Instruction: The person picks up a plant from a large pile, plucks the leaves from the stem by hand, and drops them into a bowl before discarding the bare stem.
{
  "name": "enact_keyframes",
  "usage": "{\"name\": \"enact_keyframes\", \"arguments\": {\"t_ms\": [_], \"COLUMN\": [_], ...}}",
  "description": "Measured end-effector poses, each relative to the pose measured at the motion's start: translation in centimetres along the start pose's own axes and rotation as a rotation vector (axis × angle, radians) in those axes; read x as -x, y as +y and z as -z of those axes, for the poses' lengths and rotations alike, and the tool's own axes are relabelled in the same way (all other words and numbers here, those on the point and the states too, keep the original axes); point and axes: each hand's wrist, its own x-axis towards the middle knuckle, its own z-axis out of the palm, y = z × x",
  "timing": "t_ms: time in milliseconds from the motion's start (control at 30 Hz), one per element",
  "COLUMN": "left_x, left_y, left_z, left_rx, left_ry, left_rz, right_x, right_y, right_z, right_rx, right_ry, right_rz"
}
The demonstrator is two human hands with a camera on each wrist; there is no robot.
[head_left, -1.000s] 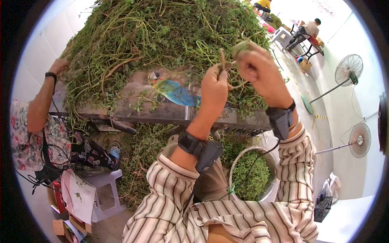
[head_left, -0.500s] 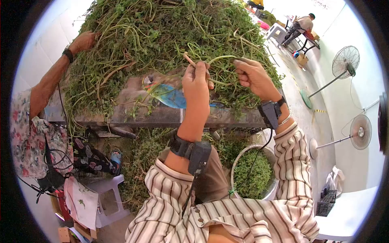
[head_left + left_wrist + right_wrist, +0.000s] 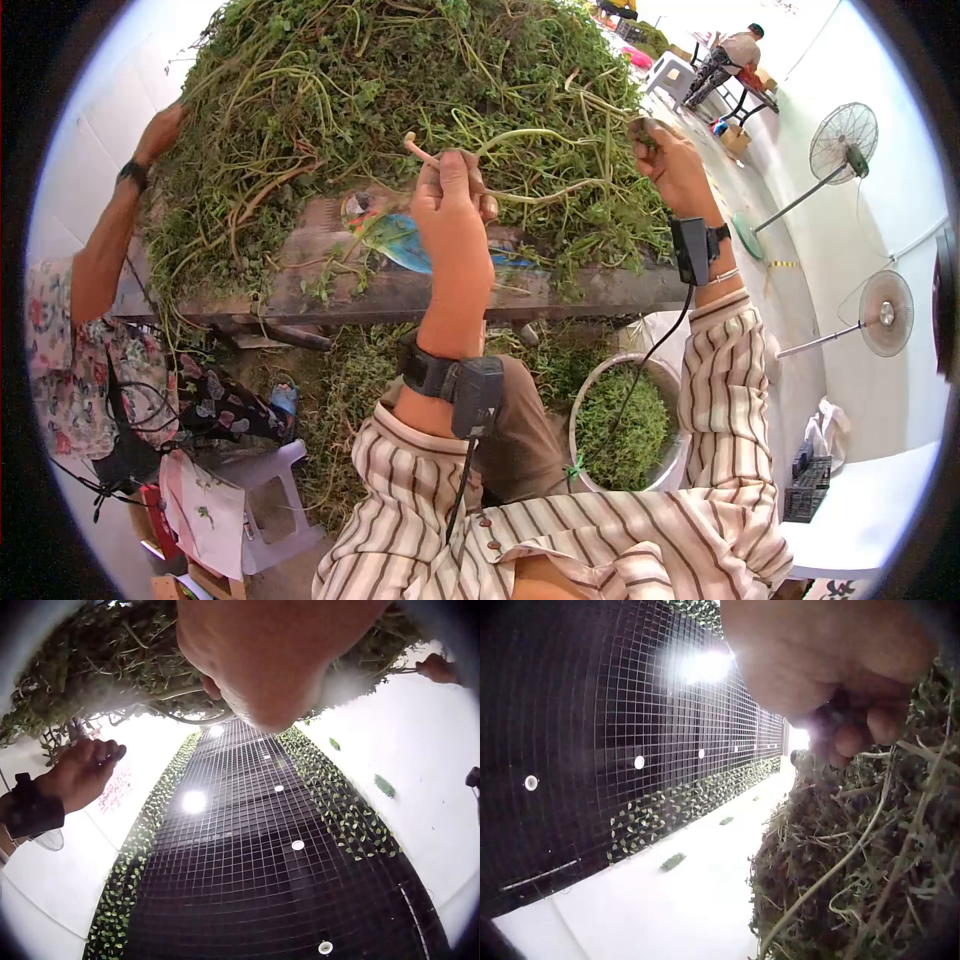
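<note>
L hand (image 3: 452,205) fingers curled round long pale-green stem (image 3: 520,196), bare, pinkish tip above knuckles. R hand (image 3: 675,165) pinches far end, prob. leafy.

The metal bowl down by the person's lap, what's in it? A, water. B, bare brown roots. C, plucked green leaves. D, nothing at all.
C: in the head view the metal bowl below the table edge is filled with a heap of small green leaves, with no water or roots showing.
</note>
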Motion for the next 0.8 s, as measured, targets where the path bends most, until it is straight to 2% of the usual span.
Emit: {"name": "enact_keyframes", "arguments": {"t_ms": [67,133,200,233,267,333,367,400,500,633,733,800], "left_x": [0.0,-0.1,0.0,0.0,0.0,0.0,0.1,0.1,0.2,0.1,0.2,0.2], "left_y": [-0.1,-0.2,-0.3,-0.3,-0.3,-0.3,-0.3,-0.3,-0.2,0.1,1.0,1.2], "left_z": [0.0,0.1,0.1,0.1,0.0,-0.2,-0.3,-0.4,-0.3,-0.1,0.1,0.1], "left_rx": [0.036,0.049,0.061,0.063,0.064,0.062,0.06,0.06,0.086,0.106,0.111,0.103], "left_ry": [-0.002,-0.002,-0.002,0.002,0.006,0.021,0.038,0.035,0.005,0.022,0.015,0.004], "left_rz": [-0.013,-0.029,-0.048,-0.05,-0.052,-0.048,-0.044,-0.039,-0.056,-0.072,-0.106,-0.141], "right_x": [0.5,1.2,1.7,2.6,3.2,4.5,5.9,6.2,6.3,4.6,3.0,2.1], "right_y": [0.4,0.7,0.9,0.4,0.5,0.8,-0.5,-0.1,1.0,2.8,2.6,1.4], "right_z": [0.3,0.4,0.4,-0.4,-1.2,-3.1,-4.2,-4.5,-4.8,-2.8,-1.0,-0.5], "right_rx": [0.096,0.131,0.207,0.367,0.366,0.79,0.938,0.938,1.154,1.247,1.408,1.453], "right_ry": [-0.133,-0.164,-0.295,-0.332,-0.332,-0.496,-0.514,-0.509,-0.38,-0.382,-0.273,-0.072], "right_rz": [-0.049,-0.061,-0.087,-0.068,-0.068,0.431,0.314,0.311,0.52,0.626,0.687,0.794]}}
